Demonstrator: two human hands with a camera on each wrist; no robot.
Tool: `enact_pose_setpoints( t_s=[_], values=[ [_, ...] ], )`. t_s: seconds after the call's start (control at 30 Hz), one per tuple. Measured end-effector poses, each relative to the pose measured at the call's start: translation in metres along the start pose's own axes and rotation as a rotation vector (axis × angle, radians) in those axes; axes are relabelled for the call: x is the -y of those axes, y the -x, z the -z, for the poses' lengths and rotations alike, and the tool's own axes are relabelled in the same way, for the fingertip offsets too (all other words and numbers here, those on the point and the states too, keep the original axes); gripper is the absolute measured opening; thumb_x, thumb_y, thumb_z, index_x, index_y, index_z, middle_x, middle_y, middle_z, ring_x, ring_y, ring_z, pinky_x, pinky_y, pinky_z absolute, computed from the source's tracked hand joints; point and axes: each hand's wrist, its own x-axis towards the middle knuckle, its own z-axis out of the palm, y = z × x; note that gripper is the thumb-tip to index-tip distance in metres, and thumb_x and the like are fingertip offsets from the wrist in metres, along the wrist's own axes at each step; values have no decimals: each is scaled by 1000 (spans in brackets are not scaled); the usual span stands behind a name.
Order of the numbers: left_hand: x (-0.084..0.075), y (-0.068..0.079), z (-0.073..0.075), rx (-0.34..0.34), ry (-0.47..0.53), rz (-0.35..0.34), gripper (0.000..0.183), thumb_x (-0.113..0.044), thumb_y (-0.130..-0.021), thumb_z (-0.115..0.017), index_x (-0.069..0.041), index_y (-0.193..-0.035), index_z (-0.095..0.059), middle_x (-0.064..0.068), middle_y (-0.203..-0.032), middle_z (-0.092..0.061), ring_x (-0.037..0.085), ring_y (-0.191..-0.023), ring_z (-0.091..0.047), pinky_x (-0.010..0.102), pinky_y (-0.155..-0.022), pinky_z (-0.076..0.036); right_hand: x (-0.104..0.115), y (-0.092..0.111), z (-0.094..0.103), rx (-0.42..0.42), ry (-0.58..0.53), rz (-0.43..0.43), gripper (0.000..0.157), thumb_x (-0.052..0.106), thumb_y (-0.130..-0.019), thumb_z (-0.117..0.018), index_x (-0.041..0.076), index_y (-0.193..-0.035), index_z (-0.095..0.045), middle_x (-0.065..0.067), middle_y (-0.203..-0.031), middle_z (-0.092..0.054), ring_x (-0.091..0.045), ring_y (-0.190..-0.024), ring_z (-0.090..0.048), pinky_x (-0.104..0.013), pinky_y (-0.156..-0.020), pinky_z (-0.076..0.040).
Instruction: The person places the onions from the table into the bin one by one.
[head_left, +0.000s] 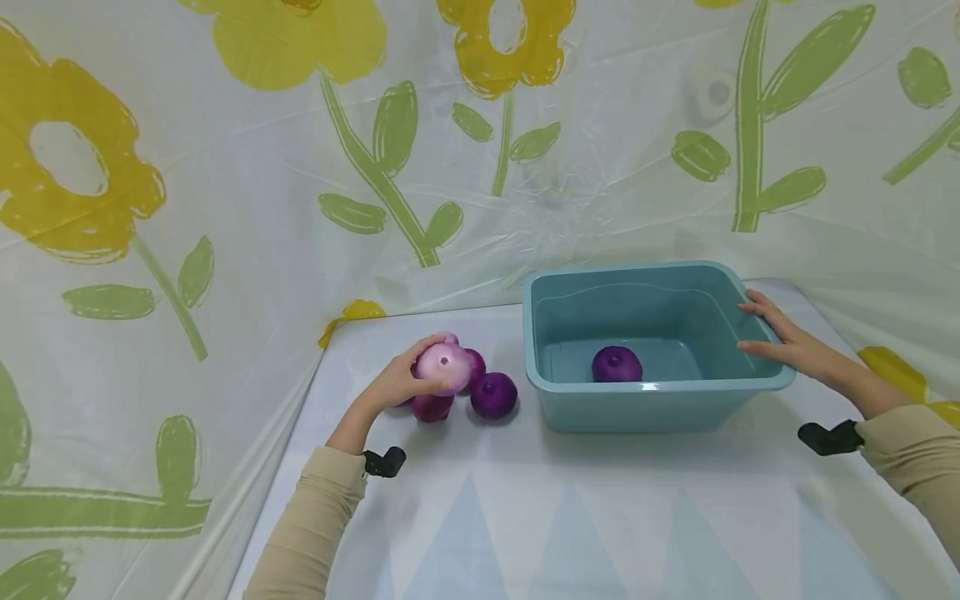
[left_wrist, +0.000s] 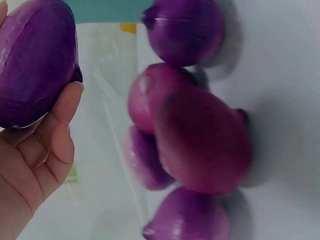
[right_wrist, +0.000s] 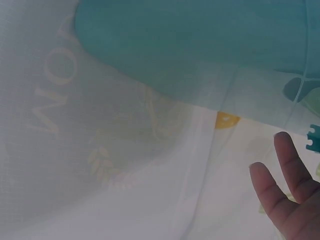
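Observation:
My left hand [head_left: 393, 385] grips a purple onion [head_left: 444, 367] between thumb and fingers, above a cluster of onions at the table's left. In the left wrist view the held onion [left_wrist: 37, 62] shows at the upper left, apart from a dark red onion [left_wrist: 202, 142] and several others. A separate purple onion [head_left: 493, 396] sits at the cluster's right side. My right hand [head_left: 798, 342] rests on the right end of a blue-green basin [head_left: 637, 410], its fingers spread and fairly straight. Inside that basin lies one purple onion [head_left: 617, 364].
A white table cover [head_left: 600, 517] with pale blue triangles lies under everything. Behind the basin hangs a white sheet [head_left: 600, 175] with yellow flowers and green leaves, meeting the table's back edge.

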Motion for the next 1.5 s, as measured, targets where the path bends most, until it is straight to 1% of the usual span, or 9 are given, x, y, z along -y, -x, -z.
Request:
enact_pose_setpoints(
  t_s=[0.27,0.43,0.57,0.77,0.9,1.03,1.17,1.3,1.5],
  values=[
    [-22,-16,7,-10,13,4,75,-33,-76,-72,-29,-140,-33,10,-136,-44,30,-118,-46,51,-97,-37,-1,2,0,-1,-3,-1,74,21,-92,-48,1,-145,-1,-16,-150,18,-56,-127,-3,-77,-82,-22],
    [-37,-26,10,-27,-3,13,76,-37,-75,-73,-33,-139,-33,9,-134,-46,28,-117,-48,49,-98,-38,-1,1,0,-4,-4,9,74,21,-92,-47,1,-145,1,-18,-150,17,-57,-125,-6,-77,-83,-22],
    [-46,-36,12,-36,-16,-2,77,-37,-74,-73,-31,-140,-33,9,-135,-45,28,-118,-47,49,-99,-37,-1,0,0,0,-2,8,74,21,-92,-47,2,-145,2,-19,-150,17,-57,-124,-7,-77,-83,-22],
    [-58,-49,13,-41,14,-9,77,-36,-74,-73,-31,-140,-32,8,-136,-43,27,-120,-44,49,-100,-36,-1,0,1,1,2,2,74,21,-92,-47,1,-145,1,-19,-150,17,-57,-124,-8,-77,-83,-23],
    [-67,-58,13,-41,21,-28,76,-34,-75,-73,-31,-140,-33,8,-135,-45,26,-118,-46,47,-99,-37,0,0,0,-2,6,2,74,22,-92,-47,1,-145,1,-19,-150,17,-57,-125,-7,-77,-83,-22],
    [-77,-65,12,-27,6,-49,75,-36,-75,-72,-32,-140,-33,6,-135,-45,25,-118,-46,46,-98,-38,1,0,0,-2,2,4,75,22,-91,-47,2,-145,1,-20,-150,17,-58,-124,-8,-77,-83,-22],
    [-84,-72,11,-7,-1,-72,76,-36,-76,-71,-31,-140,-32,5,-136,-44,25,-119,-45,45,-99,-38,1,0,0,-1,0,6,75,21,-91,-48,2,-145,2,-20,-150,17,-58,-123,-9,-77,-83,-23],
    [-90,-79,8,4,-11,-85,76,-35,-76,-71,-31,-140,-32,5,-136,-44,24,-118,-46,44,-98,-39,1,1,0,-2,3,2,74,21,-91,-48,1,-145,0,-18,-150,17,-57,-125,-6,-77,-83,-22],
    [-103,-89,3,21,20,-113,75,-31,-77,-71,-29,-141,-32,6,-136,-43,24,-118,-45,42,-96,-41,1,1,0,-6,1,-3,74,21,-91,-48,1,-145,0,-17,-150,17,-57,-126,-5,-77,-82,-22]
  ],
)
